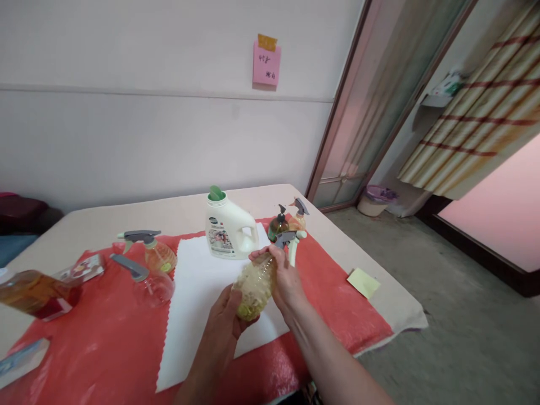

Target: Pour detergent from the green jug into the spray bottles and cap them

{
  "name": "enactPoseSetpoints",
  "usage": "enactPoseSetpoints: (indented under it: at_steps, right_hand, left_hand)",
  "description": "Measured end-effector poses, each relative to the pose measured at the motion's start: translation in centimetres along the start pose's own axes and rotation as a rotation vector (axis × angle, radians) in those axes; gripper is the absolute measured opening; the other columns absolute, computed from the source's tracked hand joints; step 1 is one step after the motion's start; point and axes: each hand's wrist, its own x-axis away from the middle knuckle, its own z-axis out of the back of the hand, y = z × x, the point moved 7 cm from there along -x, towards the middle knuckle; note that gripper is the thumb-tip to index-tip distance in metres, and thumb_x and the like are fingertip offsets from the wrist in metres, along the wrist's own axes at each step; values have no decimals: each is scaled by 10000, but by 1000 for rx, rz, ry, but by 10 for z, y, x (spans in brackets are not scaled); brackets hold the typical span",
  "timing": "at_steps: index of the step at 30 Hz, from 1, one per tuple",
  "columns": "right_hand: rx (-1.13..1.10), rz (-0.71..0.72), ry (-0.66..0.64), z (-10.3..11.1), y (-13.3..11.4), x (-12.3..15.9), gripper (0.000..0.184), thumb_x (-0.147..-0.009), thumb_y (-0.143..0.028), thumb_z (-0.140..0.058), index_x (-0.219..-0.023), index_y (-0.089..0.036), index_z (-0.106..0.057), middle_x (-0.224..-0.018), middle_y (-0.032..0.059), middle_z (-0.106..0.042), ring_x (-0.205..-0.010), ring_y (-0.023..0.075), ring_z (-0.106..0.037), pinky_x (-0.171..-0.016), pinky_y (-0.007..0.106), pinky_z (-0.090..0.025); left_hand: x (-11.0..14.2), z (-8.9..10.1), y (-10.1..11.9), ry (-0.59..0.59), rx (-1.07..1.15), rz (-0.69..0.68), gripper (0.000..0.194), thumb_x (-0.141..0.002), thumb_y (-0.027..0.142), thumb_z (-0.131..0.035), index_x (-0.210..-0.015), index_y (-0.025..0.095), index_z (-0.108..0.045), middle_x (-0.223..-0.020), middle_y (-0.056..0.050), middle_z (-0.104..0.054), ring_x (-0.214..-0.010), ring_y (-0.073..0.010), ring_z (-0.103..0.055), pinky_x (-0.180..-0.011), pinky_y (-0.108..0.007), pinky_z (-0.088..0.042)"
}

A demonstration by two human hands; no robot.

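Observation:
I hold a yellowish ribbed spray bottle (pixel 253 287) tilted over a white cloth (pixel 198 292). My left hand (pixel 225 318) cups its bottom, fingers wrapped round it. My right hand (pixel 282 275) grips its neck just below the grey trigger head (pixel 288 239). Behind the bottle stands a white detergent jug (pixel 228 228) with a green cap.
A red mat (pixel 97 337) covers the table. Two spray bottles (pixel 154 253) (pixel 143 281) sit at the left, an amber bottle (pixel 34 292) lies further left. A green pump bottle (pixel 278 224) and another sprayer (pixel 300 212) stand at the back right. A yellow note (pixel 363 282) lies near the right edge.

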Motion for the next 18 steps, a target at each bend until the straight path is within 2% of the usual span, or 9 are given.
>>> enactPoseSetpoints:
  at_steps: [4,7,10,13,18]
  right_hand:
    - [77,25,90,23,0,-19,320,-726,-482,-727,-697,-166,-689,-681,58,-718,-592,175,-625,-595,293,-485]
    - [158,129,190,51,-15,-40,307,-691,-464,-757,-781,-176,-701,-745,29,-731,-638,154,-623,-619,267,-467]
    - [252,238,252,75,-33,-63,302,-696,-425,-735,-904,-208,-706,-863,3,-742,-762,160,-642,-713,277,-477]
    - [368,307,310,93,-41,-86,328,-718,-398,-686,-988,-212,-692,-922,4,-733,-851,183,-638,-775,308,-473]
    - [593,329,350,113,-22,-118,340,-754,-418,-639,-1032,-225,-676,-918,13,-707,-922,227,-619,-857,380,-462]
  left_hand:
    - [-2,16,0,153,-159,28,651,-760,621,-696,-1255,221,-557,-1239,-126,-625,-943,-221,-670,-798,-369,-535]
    - [-2,29,7,237,-269,-19,670,-718,576,-755,-1235,201,-555,-1177,-138,-620,-1028,-256,-646,-860,-393,-503]
    - [-4,32,11,210,-305,-51,636,-686,520,-789,-1183,182,-582,-1062,-118,-638,-1002,-264,-647,-854,-402,-494]
    - [-6,32,7,190,-335,-40,627,-685,509,-784,-1173,168,-584,-1044,-119,-637,-927,-253,-660,-817,-401,-495]
    - [-11,33,1,147,-385,-28,701,-669,548,-777,-1211,158,-564,-1058,-132,-639,-946,-258,-652,-799,-385,-493]
